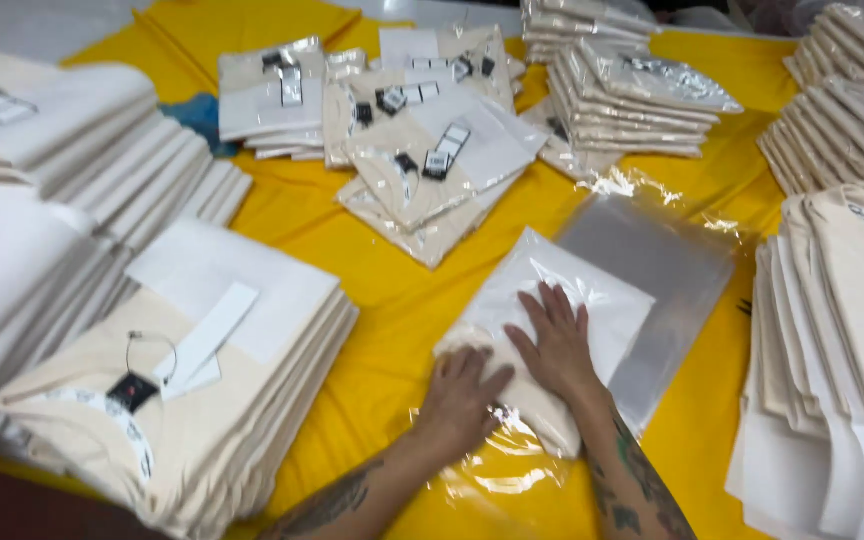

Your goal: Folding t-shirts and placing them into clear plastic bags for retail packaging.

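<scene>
We press our left hand (pixel 460 398) and right hand (pixel 555 343), grips spread flat, on a folded shirt (pixel 542 330) half inside a clear bag (pixel 667 270).

Bright yellow surface (pixel 392 290); cream folded shirts (pixel 202 420) with black tags (pixel 132 390); clear, glossy plastic bag (pixel 652 270); dark tattoos along both forearms (pixel 642 490).

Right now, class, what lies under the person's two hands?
Both the left hand and right hand press flat on a folded cream garment partly inside a clear plastic bag. The yellow cloth beneath it is covered there.
</scene>
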